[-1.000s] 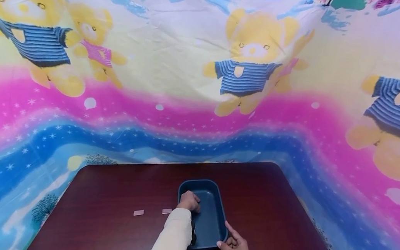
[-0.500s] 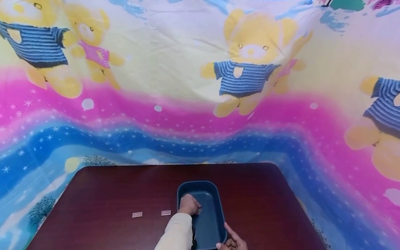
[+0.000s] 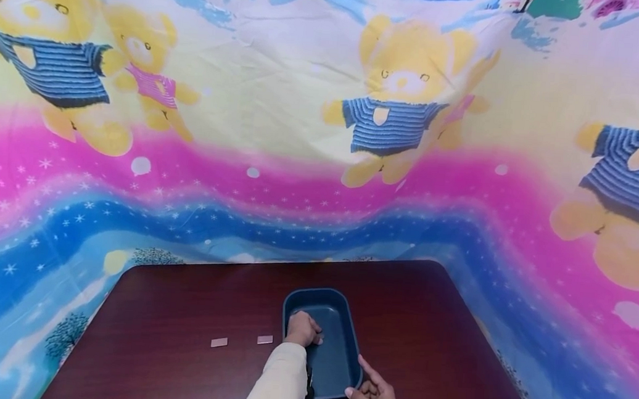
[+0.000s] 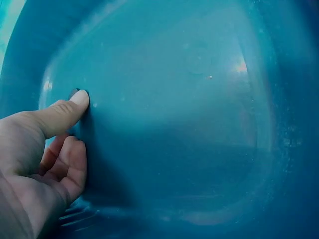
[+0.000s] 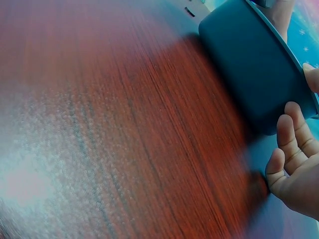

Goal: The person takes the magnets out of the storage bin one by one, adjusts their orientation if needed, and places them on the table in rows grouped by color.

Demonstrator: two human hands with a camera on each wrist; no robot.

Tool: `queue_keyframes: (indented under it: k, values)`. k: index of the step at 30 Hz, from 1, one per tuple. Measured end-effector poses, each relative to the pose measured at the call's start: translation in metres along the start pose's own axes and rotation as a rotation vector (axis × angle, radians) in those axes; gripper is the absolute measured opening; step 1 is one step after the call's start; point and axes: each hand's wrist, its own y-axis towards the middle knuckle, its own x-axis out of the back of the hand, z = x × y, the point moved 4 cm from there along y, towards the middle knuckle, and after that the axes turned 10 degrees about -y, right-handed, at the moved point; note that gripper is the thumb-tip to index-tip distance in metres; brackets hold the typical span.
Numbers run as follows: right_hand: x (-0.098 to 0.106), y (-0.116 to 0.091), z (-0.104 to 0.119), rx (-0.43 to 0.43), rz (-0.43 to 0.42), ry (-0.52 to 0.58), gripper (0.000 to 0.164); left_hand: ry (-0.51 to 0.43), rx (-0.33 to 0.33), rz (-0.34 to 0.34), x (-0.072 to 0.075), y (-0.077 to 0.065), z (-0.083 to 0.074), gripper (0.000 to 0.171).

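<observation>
A dark blue rectangular plastic box (image 3: 335, 374) stands on the table. My left hand (image 3: 303, 329) reaches inside it, near the left wall. In the left wrist view the thumb (image 4: 67, 112) pinches a small dark piece (image 4: 74, 92); most of the piece is hidden behind the thumb tip, so I cannot tell its kind. My right hand (image 3: 377, 396) holds the box's near right corner. Its thumb is at the rim, and its fingers (image 5: 288, 132) touch the outer wall. Two small pink flat tiles, a nearer one (image 3: 265, 340) and a farther one (image 3: 219, 342), lie left of the box.
The dark red wooden table (image 3: 179, 301) has rounded far corners. Behind it and on both sides hangs a cloth (image 3: 282, 98) printed with teddy bears. A black band (image 3: 309, 384) sits at my left wrist, beside the box's near left wall.
My left hand has shifted slightly nearer inside the box, its fingers moving a little. My right hand keeps its hold on the corner, and the two pink tiles lie as before.
</observation>
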Motion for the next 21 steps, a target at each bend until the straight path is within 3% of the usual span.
queue_keyframes:
  k: [6, 10, 18, 21]
  values:
    - [-0.001, 0.000, -0.002, 0.012, -0.013, -0.007, 0.077, 0.013, -0.046, -0.008, 0.000, -0.002, 0.001, 0.016]
    - [-0.001, 0.000, -0.001, 0.023, -0.016, -0.010, 0.076, 0.036, -0.079, -0.001, -0.001, -0.004, -0.001, 0.019]
    - [-0.002, 0.000, 0.000, 0.036, -0.036, -0.010, 0.079, 0.011, -0.105, 0.119, 0.008, -0.009, -0.019, 0.017]
    - [-0.002, -0.001, 0.000, 0.035, -0.043, -0.014, 0.079, 0.030, -0.132, 0.130, 0.014, -0.009, -0.031, 0.015]
